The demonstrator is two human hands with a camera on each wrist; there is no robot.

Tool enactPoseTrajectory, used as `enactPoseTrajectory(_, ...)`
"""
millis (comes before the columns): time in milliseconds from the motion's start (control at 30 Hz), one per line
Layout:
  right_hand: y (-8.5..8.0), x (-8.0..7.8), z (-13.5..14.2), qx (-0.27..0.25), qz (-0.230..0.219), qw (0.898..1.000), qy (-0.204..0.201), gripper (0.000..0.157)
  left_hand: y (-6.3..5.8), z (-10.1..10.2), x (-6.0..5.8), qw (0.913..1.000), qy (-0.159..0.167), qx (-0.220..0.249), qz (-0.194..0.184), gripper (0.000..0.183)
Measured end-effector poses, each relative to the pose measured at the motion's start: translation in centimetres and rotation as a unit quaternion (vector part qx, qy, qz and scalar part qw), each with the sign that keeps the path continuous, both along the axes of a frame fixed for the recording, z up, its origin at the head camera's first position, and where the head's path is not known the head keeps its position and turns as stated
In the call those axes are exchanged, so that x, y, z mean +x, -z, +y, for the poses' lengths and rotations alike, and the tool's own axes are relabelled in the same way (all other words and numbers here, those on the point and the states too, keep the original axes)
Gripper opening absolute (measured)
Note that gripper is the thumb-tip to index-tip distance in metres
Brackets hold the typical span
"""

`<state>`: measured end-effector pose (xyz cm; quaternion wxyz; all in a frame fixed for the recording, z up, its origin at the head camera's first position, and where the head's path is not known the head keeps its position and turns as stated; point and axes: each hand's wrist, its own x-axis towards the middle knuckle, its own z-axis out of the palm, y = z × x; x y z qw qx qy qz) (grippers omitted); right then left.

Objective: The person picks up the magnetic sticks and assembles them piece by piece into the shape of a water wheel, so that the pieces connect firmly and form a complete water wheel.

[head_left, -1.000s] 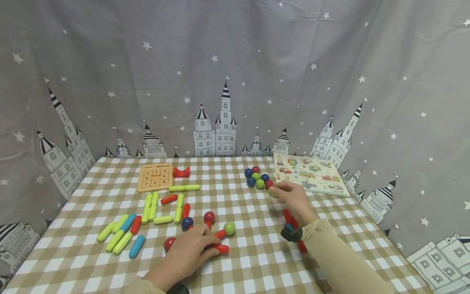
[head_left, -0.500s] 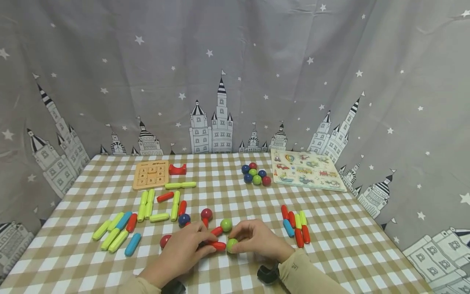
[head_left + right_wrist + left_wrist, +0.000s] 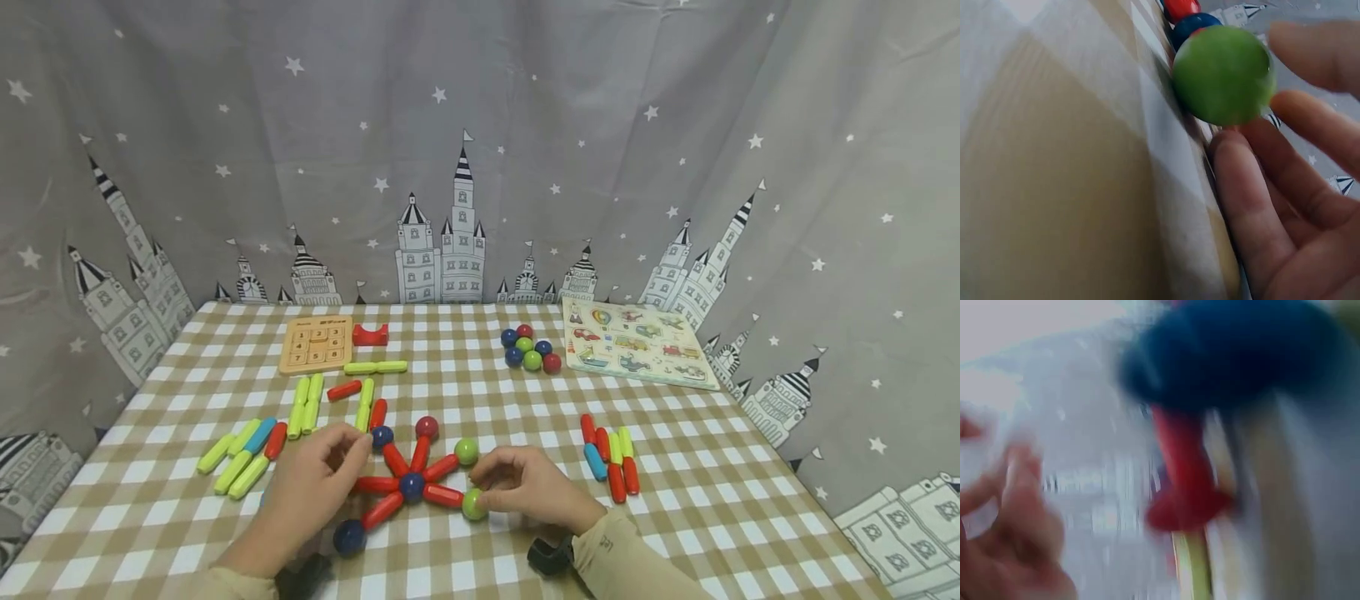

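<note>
A star-shaped figure of red rods (image 3: 442, 495) and balls lies on the checked cloth, spreading from a blue ball (image 3: 412, 487) in its middle. My right hand (image 3: 528, 487) has thumb and fingers around a green ball (image 3: 472, 504) at the end of the lower right rod; the right wrist view shows this green ball (image 3: 1222, 75) right at the fingertips. Over the figure's left side is my left hand (image 3: 315, 479), fingers loosely bent and holding nothing, covering the left rod's outer end. The left wrist view is blurred, with a large blue ball (image 3: 1229, 356) close up.
Yellow-green, red and blue rods (image 3: 247, 467) lie at the left, and a second rod group (image 3: 611, 458) at the right. Further back are a number puzzle (image 3: 318, 346), a red arch (image 3: 371, 335), several loose balls (image 3: 532, 346) and a picture board (image 3: 637, 342).
My right hand has brought the green ball from the back right to the red rod's end. The left hand has let go of the figure and moved left, uncovering its middle.
</note>
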<state>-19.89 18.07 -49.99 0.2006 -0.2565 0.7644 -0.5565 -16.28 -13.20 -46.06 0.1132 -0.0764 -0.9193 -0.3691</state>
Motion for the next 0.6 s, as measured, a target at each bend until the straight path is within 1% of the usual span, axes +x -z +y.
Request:
enactPoseTrajectory(33,-0.1,0.0,0.0,-0.001,0.003,1.0,-0.008,0.028,-0.1,-0.7,0.4,0.9987,0.01,-0.047,-0.019,0.013)
enactPoseTrajectory(67,-0.2,0.0,0.0,0.0,0.005,1.0,-0.014,0.028,0.0,-1.4,0.8,0.9946,0.033,-0.091,-0.038,0.013)
enactPoseTrajectory(100,-0.3,0.1,0.0,0.001,0.009,1.0,-0.02,0.029,0.2,-1.9,1.1,0.9883,0.064,-0.126,-0.059,0.014)
enactPoseTrajectory(133,-0.5,0.1,0.0,0.002,0.015,1.0,-0.025,0.03,0.4,-2.3,1.4,0.9811,0.095,-0.147,-0.083,0.017)
enactPoseTrajectory(167,-0.6,0.1,0.0,0.004,0.022,0.999,-0.026,0.03,0.6,-2.5,1.6,0.9754,0.126,-0.146,-0.108,0.022)
enactPoseTrajectory(233,-0.9,0.1,0.0,0.003,0.033,0.999,-0.027,0.029,1.1,-2.7,1.7,0.9663,0.178,-0.128,-0.135,0.035)
enactPoseTrajectory(300,-1.0,0.2,-0.1,-0.002,0.033,0.999,-0.032,0.029,1.5,-2.6,1.6,0.961,0.21,-0.107,-0.145,0.046)
enactPoseTrajectory(367,-1.0,0.3,-0.1,-0.006,0.031,0.999,-0.04,0.028,1.7,-2.3,1.6,0.9579,0.226,-0.096,-0.149,0.051)
enactPoseTrajectory(433,-0.9,0.3,-0.1,-0.01,0.03,0.999,-0.045,0.028,1.7,-2.1,1.6,0.9579,0.226,-0.097,-0.148,0.055)
enactPoseTrajectory(467,-0.8,0.3,-0.1,-0.01,0.033,0.999,-0.042,0.028,1.6,-2.1,1.7,0.9603,0.216,-0.101,-0.145,0.056)
enactPoseTrajectory(500,-0.7,0.3,-0.1,-0.011,0.041,0.999,-0.034,0.027,1.6,-2.0,1.7,0.9658,0.195,-0.111,-0.131,0.055)
enactPoseTrajectory(533,-0.6,0.2,-0.2,-0.011,0.05,0.999,-0.016,0.026,1.5,-2.1,1.7,0.9722,0.167,-0.116,-0.116,0.054)
enactPoseTrajectory(600,-0.3,-0.1,-0.2,-0.007,0.073,0.997,0.032,0.028,1.3,-2.2,1.6,0.9835,0.1,-0.129,-0.078,0.049)
